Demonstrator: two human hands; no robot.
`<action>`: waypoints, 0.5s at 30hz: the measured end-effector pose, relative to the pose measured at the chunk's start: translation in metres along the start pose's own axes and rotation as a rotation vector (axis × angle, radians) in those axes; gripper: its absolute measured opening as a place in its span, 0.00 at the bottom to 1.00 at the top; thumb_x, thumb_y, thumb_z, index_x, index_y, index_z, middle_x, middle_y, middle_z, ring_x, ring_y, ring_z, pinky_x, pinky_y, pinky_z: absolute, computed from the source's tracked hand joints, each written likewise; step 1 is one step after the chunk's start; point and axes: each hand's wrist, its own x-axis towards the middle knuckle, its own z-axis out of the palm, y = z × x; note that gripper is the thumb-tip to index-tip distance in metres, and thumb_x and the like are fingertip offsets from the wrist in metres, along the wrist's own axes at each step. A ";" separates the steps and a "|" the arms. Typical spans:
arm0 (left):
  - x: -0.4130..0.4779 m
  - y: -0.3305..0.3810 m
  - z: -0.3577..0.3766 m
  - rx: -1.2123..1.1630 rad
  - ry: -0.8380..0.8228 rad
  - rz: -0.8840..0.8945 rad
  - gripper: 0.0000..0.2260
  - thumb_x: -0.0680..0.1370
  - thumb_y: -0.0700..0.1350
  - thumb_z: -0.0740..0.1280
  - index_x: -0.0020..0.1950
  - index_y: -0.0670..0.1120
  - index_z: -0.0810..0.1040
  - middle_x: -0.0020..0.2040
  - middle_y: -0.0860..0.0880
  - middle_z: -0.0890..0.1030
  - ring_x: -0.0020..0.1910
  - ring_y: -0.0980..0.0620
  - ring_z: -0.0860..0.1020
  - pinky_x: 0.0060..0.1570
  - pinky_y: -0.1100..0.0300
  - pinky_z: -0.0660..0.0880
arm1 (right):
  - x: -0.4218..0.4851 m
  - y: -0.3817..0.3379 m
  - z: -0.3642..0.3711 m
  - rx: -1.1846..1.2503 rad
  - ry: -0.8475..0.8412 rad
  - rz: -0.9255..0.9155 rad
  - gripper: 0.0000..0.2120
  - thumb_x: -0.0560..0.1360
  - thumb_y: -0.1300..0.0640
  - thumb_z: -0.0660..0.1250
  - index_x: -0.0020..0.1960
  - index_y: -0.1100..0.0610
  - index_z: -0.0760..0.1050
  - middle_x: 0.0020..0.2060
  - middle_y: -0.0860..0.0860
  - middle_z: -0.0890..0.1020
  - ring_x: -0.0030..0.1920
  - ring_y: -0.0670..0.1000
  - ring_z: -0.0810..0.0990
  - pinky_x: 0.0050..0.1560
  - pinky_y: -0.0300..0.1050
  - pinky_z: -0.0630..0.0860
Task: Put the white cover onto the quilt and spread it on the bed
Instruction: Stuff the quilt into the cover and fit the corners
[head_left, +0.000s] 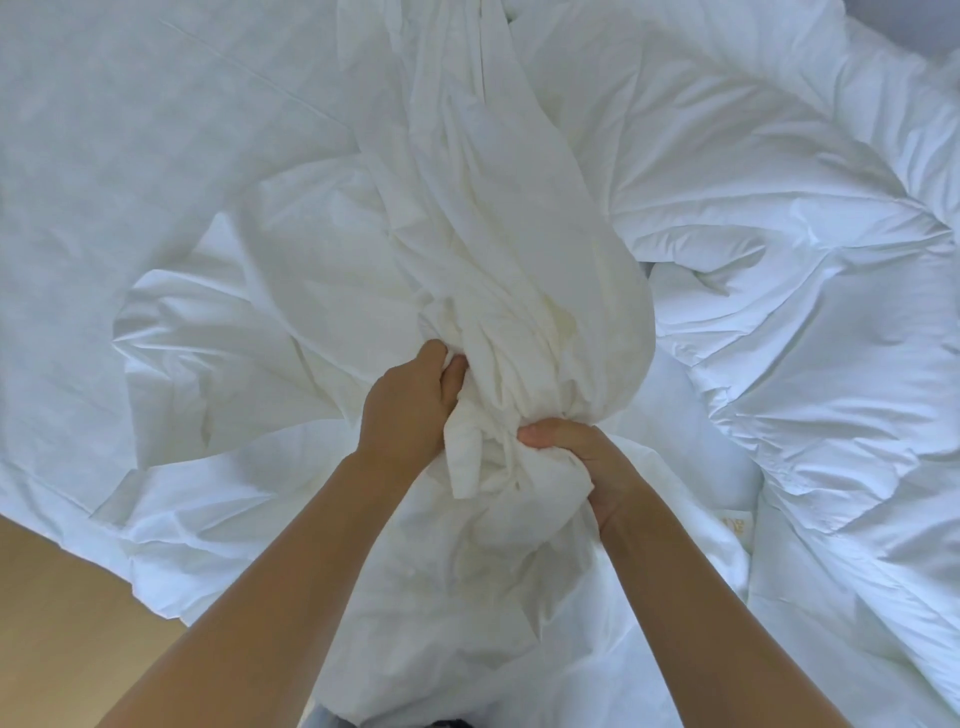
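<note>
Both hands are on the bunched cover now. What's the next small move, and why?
Probably feed the bunch through the hands to find an opening. The left hand and right hand grip the white cover gathered into a twisted rope, no opening shows, and the quilt lies uncovered beside it.

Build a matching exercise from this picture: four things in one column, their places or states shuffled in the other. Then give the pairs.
Things
1. white cover
2. quilt
3. floor
4. bed sheet

Places or states
A. tan, at the lower left of the view
B. bunched in the middle, gripped by the left hand and the right hand
C. puffy and rumpled, on the right
D. lying flat, at the upper left

Pairs: 1-B, 2-C, 3-A, 4-D
</note>
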 end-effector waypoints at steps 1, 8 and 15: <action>-0.001 -0.001 0.000 -0.034 -0.006 -0.025 0.15 0.81 0.44 0.59 0.36 0.45 0.61 0.26 0.53 0.63 0.24 0.55 0.60 0.26 0.60 0.56 | 0.000 -0.001 -0.001 -0.015 0.002 0.013 0.07 0.59 0.62 0.69 0.35 0.60 0.84 0.36 0.57 0.84 0.35 0.54 0.84 0.32 0.42 0.79; -0.008 -0.012 0.010 -0.625 -0.001 -0.617 0.14 0.76 0.33 0.59 0.33 0.45 0.63 0.29 0.47 0.61 0.32 0.50 0.60 0.32 0.58 0.57 | -0.008 -0.015 -0.001 -0.141 -0.134 0.145 0.07 0.59 0.64 0.70 0.35 0.58 0.85 0.36 0.56 0.84 0.35 0.54 0.84 0.33 0.42 0.79; -0.021 -0.003 -0.003 -0.769 -0.002 -0.716 0.16 0.79 0.51 0.62 0.34 0.45 0.69 0.29 0.51 0.69 0.29 0.54 0.67 0.33 0.62 0.63 | -0.006 -0.009 -0.007 -0.117 -0.073 0.090 0.14 0.57 0.66 0.69 0.42 0.61 0.83 0.39 0.58 0.84 0.37 0.55 0.84 0.35 0.44 0.80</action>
